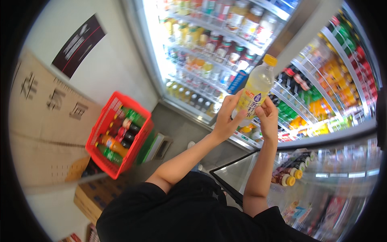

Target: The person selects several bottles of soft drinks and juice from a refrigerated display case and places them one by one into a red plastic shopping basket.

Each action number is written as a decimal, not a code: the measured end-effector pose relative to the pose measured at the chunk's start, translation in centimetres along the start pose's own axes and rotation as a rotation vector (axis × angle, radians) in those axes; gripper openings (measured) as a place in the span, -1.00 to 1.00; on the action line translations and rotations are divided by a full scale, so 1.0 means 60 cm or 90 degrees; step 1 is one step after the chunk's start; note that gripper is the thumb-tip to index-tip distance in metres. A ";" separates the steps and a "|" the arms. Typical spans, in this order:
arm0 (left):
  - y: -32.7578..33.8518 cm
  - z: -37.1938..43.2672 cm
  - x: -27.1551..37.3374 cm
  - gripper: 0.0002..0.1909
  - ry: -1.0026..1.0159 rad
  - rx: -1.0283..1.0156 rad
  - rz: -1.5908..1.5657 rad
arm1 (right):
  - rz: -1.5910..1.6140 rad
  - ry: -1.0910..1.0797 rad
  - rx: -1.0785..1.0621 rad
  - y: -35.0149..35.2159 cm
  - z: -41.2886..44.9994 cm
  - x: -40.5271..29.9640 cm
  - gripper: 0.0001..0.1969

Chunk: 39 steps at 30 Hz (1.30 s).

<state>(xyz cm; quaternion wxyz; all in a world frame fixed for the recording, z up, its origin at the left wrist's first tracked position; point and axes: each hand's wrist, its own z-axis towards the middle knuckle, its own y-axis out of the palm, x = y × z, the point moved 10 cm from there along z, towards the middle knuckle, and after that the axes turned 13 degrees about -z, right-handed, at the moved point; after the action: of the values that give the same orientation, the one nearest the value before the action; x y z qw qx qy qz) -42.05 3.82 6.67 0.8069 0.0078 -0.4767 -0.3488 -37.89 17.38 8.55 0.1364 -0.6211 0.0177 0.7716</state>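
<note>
A clear plastic drink bottle (255, 87) with a yellow cap and a yellow label bearing writing is held up, tilted, in front of the refrigerated shelves. My left hand (228, 116) grips it from the left side, thumb across its lower part. Around the right side of the label curl the fingers of my right hand (267, 116), with the thumb against the bottle. To the left, a red plastic shopping basket (99, 130) holds several bottles with green, dark and orange contents.
Ahead stands an upright drinks cooler (199, 51) with rows of bottles; another bottle-filled cooler (326, 81) is at right. A glass-sided display case (326, 181) lies at lower right. A cardboard box (96, 196) sits below the basket, and cardboard sheeting (45, 130) stands at left.
</note>
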 end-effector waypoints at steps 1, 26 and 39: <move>-0.033 -0.011 0.009 -0.39 -0.010 0.018 0.032 | -0.006 0.019 -0.024 0.033 0.006 0.009 -0.40; -0.527 -0.071 0.105 -0.50 -0.171 0.197 0.006 | 0.090 0.042 -0.341 0.558 0.141 0.075 -0.40; -0.727 -0.182 0.211 -0.52 -0.130 0.425 0.118 | 0.156 0.095 -0.487 0.817 0.128 0.109 -0.44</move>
<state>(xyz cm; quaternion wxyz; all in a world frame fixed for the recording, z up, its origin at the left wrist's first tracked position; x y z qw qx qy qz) -54.01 -39.91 -4.67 0.7363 0.1931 -0.6410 -0.0983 -57.85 -27.05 -2.97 -0.1991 -0.6744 -0.1871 0.6860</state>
